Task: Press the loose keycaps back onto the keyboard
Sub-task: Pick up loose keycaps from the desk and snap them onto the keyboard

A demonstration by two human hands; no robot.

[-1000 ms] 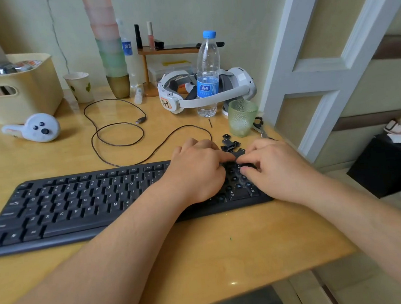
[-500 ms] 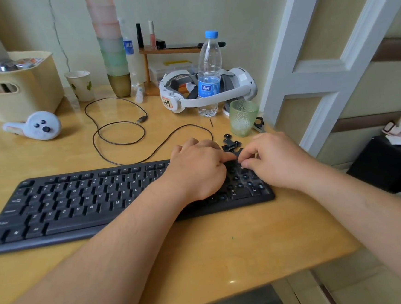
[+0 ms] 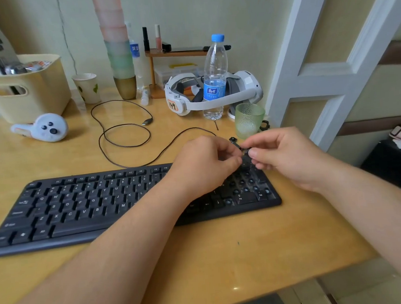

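A black keyboard (image 3: pixel 83 204) lies across the wooden desk (image 3: pixel 227 257). Its number pad (image 3: pixel 245 186) at the right end shows several bare sockets without caps. Just above the pad's far edge, my right hand (image 3: pixel 283 155) pinches a small black keycap (image 3: pixel 245 149) between thumb and forefinger. My left hand (image 3: pixel 205 163) hovers over the keyboard with its fingers curled, and its fingertips meet the same keycap from the left. A few more loose keycaps (image 3: pixel 233 140) lie on the desk right behind the hands, partly hidden by them.
A green glass (image 3: pixel 248 120) stands close behind the loose keycaps, with a water bottle (image 3: pixel 215 78) and a white headset (image 3: pixel 214 95) further back. The keyboard's cable (image 3: pixel 126 133) loops across the desk. A white controller (image 3: pixel 44 128) and a beige basket (image 3: pixel 26 91) sit far left. The desk's right edge lies near my right wrist.
Both hands have lifted off the number pad and moved back towards the loose keycaps. The right hand now holds a keycap up between the two hands.
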